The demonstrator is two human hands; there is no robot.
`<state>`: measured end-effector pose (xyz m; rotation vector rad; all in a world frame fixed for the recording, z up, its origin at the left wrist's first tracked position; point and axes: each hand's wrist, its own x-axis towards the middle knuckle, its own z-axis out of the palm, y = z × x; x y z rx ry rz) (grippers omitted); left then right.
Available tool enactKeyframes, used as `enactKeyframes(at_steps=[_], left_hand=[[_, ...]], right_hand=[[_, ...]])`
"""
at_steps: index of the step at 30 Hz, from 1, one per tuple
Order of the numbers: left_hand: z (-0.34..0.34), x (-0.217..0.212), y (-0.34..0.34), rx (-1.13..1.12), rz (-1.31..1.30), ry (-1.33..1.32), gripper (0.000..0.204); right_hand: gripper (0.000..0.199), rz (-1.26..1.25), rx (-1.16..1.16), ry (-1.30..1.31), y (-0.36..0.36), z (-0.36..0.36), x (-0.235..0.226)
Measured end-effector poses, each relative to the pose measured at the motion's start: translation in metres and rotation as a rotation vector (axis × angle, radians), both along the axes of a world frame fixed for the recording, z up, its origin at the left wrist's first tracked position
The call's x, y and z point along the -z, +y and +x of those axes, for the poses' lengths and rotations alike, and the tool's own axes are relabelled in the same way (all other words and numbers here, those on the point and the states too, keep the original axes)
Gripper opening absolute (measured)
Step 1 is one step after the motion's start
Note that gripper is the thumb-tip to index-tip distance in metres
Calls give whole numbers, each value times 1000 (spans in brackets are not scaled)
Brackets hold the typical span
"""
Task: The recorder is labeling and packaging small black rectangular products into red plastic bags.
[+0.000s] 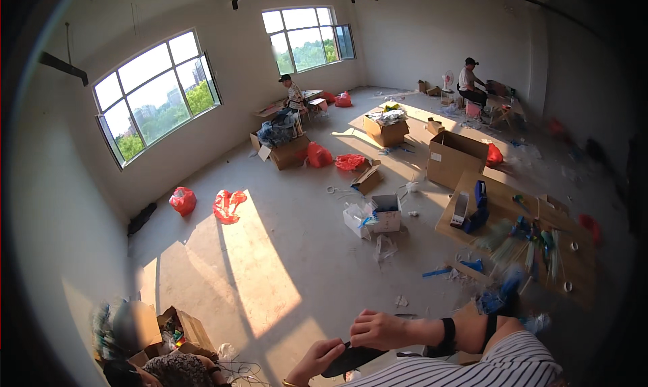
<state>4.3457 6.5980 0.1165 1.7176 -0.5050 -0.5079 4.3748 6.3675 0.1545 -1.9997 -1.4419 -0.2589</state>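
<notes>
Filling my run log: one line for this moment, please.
left hand: grips dark flat object | right hand: on object's top

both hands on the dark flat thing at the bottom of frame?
Yes: the left hand grips one end of the dark flat object and the right hand rests on its top.

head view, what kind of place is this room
Probably a bare makeshift workroom for hand assembly or packing. Open brown cardboard boxes stand on the raw concrete floor, a low wooden board holds bundles of thin coloured parts, and seated people work by the walls.
</notes>
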Motion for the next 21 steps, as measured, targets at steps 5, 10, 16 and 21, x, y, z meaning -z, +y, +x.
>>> enactKeyframes(at_steps=[5,10,16,21], left_hand=[[92,-11,33,148,-11,46,26],[183,-7,49,145,-24,157,27],[309,-7,43,91,60,186,26],[416,-32,39,125,101,225,28]], right_hand=[[7,-7,5,14,25,71,-13],[8,47,0,20,36,162,-6],[9,137,-7,27,27,290,10],[8,177,-15,35,18,395,-3]])
